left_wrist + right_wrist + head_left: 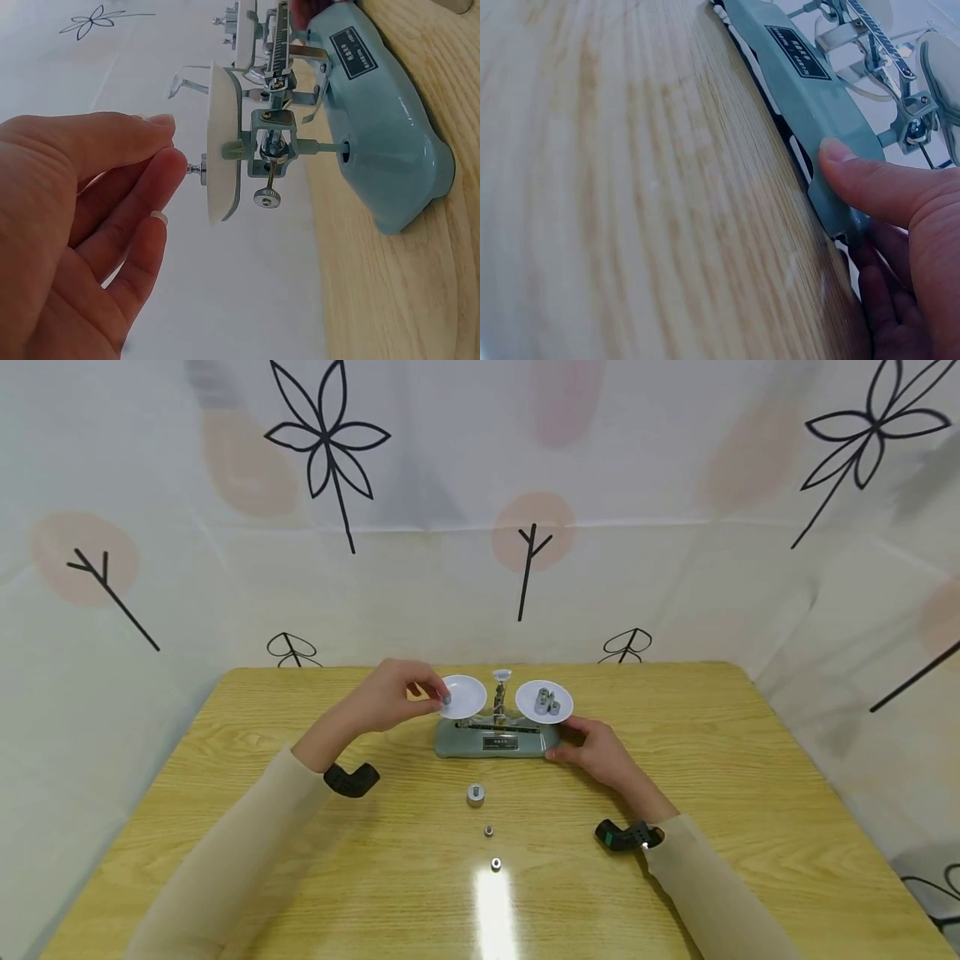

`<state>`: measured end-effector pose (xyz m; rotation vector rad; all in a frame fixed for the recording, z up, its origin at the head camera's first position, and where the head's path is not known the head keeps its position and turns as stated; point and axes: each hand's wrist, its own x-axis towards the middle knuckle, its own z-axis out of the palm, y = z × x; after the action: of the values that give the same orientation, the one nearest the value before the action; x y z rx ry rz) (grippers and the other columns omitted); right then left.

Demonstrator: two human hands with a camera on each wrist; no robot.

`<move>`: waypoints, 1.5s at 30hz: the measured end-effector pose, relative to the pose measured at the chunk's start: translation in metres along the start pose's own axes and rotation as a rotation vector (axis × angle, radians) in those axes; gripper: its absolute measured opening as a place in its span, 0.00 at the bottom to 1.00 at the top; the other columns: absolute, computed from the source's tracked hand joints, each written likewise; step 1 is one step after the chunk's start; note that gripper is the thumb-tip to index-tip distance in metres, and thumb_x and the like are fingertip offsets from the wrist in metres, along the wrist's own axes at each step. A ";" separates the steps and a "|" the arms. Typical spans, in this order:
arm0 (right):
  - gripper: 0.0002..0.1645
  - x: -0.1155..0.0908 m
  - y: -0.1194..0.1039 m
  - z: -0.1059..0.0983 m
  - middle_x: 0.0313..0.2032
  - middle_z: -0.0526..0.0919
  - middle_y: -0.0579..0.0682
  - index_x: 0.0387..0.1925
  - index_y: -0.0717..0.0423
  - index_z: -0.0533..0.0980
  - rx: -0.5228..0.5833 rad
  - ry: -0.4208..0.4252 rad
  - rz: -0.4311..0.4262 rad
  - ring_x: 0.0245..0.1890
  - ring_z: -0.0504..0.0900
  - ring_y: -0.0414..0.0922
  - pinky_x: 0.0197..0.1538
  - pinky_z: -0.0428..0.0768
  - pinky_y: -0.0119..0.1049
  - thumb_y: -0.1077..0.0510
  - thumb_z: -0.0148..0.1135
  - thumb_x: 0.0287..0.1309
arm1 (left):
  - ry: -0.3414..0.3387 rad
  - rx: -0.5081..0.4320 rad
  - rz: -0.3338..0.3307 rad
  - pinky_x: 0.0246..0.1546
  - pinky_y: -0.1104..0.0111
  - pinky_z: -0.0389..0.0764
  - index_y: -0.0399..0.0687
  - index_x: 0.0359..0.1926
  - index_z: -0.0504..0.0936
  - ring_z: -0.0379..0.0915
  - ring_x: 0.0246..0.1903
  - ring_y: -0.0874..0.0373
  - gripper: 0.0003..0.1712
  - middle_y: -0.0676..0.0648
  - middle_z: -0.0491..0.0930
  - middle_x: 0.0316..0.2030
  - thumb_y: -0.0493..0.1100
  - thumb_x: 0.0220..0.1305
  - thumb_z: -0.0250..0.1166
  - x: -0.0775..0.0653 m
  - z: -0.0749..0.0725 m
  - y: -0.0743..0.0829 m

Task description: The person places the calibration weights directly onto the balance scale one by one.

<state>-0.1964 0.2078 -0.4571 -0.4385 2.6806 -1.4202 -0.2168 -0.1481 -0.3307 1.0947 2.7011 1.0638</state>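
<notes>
Left hand (390, 697) pinches silver cylindrical metal weight (447, 700) at round white pan's (468, 695) nine o'clock; likely dense, slippery: hold knob (193, 169); right hand (600, 753) grips pale-green balance base (459, 743)

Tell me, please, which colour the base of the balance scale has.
The base is pale blue-green, best seen in the left wrist view.

The balance's base (390, 161) is showing a smooth, glossy coat that looks like painted metal. Its pans (467, 697) are looking like smooth plastic, while the adjusting knob (267, 198) is gleaming as ridged, bright metal. The weights (476, 797) are shining like polished metal. The worktop (360, 877) is displaying streaky wood grain beneath a glossy finish, mirroring a bright patch. The backdrop (435, 593) is hanging as creased, matt cloth; the sleeves (232, 852) are appearing as matt fabric.
</notes>
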 end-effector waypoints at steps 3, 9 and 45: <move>0.39 0.000 0.000 0.000 0.60 0.78 0.62 0.62 0.65 0.75 -0.001 0.004 -0.005 0.63 0.72 0.58 0.65 0.69 0.56 0.56 0.78 0.50 | 0.018 -0.022 0.021 0.40 0.56 0.80 0.46 0.41 0.87 0.79 0.39 0.59 0.06 0.53 0.84 0.38 0.36 0.62 0.71 -0.006 0.001 0.000; 0.39 0.000 -0.001 -0.001 0.60 0.78 0.61 0.62 0.65 0.75 0.003 -0.001 -0.009 0.63 0.72 0.58 0.64 0.69 0.55 0.56 0.78 0.50 | 0.059 -0.027 0.052 0.38 0.57 0.81 0.48 0.41 0.87 0.79 0.39 0.61 0.08 0.54 0.84 0.39 0.36 0.60 0.72 -0.020 0.009 -0.001; 0.41 0.000 0.002 -0.001 0.60 0.77 0.60 0.63 0.64 0.74 0.003 -0.006 -0.004 0.64 0.72 0.57 0.65 0.69 0.55 0.54 0.78 0.50 | -0.110 -0.204 0.048 0.44 0.64 0.80 0.47 0.47 0.85 0.76 0.48 0.58 0.13 0.53 0.84 0.49 0.37 0.60 0.72 -0.052 0.095 0.000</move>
<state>-0.1974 0.2097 -0.4581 -0.4474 2.6741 -1.4221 -0.1517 -0.1252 -0.4143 1.1509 2.4318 1.2159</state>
